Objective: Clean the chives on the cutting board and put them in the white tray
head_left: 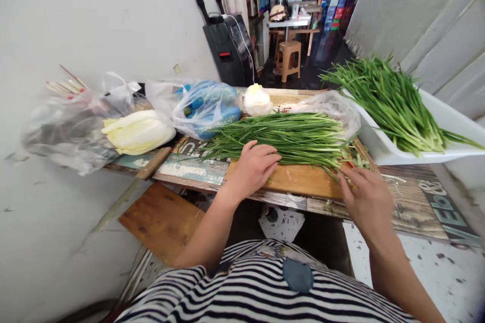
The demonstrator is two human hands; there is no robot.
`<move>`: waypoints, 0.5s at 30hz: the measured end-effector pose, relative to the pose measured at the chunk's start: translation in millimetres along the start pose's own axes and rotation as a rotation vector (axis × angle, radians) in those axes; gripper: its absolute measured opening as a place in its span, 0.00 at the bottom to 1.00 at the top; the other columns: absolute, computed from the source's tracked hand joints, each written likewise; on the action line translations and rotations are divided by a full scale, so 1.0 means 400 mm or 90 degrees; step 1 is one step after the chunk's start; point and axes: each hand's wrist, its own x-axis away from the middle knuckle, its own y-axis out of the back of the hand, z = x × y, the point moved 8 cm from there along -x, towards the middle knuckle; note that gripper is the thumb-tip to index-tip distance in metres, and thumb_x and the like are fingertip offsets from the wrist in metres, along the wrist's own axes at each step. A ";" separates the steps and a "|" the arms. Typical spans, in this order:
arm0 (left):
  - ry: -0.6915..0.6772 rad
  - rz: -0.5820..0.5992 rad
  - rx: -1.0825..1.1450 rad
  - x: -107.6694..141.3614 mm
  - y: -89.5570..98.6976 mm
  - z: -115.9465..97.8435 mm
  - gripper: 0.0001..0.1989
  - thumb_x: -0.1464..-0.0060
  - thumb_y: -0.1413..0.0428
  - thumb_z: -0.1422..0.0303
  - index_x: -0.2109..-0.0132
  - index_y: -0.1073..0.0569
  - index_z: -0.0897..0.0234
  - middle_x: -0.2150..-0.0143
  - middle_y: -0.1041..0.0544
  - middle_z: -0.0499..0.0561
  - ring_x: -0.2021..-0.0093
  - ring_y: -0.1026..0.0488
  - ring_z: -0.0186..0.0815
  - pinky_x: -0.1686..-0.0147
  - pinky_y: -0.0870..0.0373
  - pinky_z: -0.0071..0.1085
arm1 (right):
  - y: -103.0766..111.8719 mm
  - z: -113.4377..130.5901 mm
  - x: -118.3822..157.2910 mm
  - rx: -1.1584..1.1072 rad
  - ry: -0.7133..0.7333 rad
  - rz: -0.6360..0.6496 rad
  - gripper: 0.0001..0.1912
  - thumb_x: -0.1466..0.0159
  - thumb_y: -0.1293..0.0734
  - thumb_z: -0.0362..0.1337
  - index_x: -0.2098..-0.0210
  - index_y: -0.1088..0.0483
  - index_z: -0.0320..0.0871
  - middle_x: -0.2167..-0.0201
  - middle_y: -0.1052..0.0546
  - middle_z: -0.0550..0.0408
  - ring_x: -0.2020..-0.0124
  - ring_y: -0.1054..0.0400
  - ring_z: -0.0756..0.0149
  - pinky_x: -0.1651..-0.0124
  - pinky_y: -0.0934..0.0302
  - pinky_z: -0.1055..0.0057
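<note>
A thick bundle of garlic chives (288, 136) lies crosswise over a wooden cutting board (299, 179), pale stalk ends to the right. My left hand (255, 166) rests on the near side of the bundle, its fingers stretched over the leaves. At the stalk ends is my right hand (366, 194), thumb and fingertips close together on a few near stalks. Small trimmings (358, 156) and a bit of something red lie just beyond those fingers. The undersides of both hands are hidden.
A white plastic tub (394, 146) with more chives (394, 96) stands at right. Behind the bundle are a white bulb-shaped vegetable (257, 101) and a clear bag (337, 108). Leftward lie a blue-filled bag (208, 108), a napa cabbage (140, 131) and another plastic bag (71, 126).
</note>
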 end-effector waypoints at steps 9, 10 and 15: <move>-0.054 -0.161 -0.051 0.019 -0.019 -0.011 0.11 0.36 0.46 0.63 0.61 0.22 0.62 0.63 0.22 0.52 0.58 0.29 0.36 0.52 0.40 0.37 | -0.076 -0.064 -0.022 0.039 -0.032 0.069 0.12 0.34 0.36 0.38 0.63 0.22 0.39 0.66 0.23 0.46 0.63 0.32 0.56 0.57 0.36 0.59; -0.044 -0.177 -0.053 0.033 0.001 -0.006 0.12 0.36 0.46 0.61 0.63 0.22 0.63 0.66 0.23 0.51 0.62 0.30 0.35 0.56 0.41 0.36 | -0.078 -0.066 -0.019 0.030 -0.039 0.065 0.12 0.34 0.36 0.38 0.63 0.22 0.39 0.65 0.23 0.46 0.62 0.32 0.56 0.57 0.36 0.59; -0.062 0.034 0.030 0.088 -0.003 0.010 0.14 0.36 0.46 0.59 0.56 0.23 0.64 0.66 0.23 0.50 0.65 0.30 0.33 0.62 0.39 0.32 | -0.048 -0.067 -0.022 -0.042 -0.075 0.000 0.12 0.34 0.35 0.41 0.63 0.23 0.41 0.65 0.21 0.47 0.62 0.29 0.57 0.55 0.34 0.59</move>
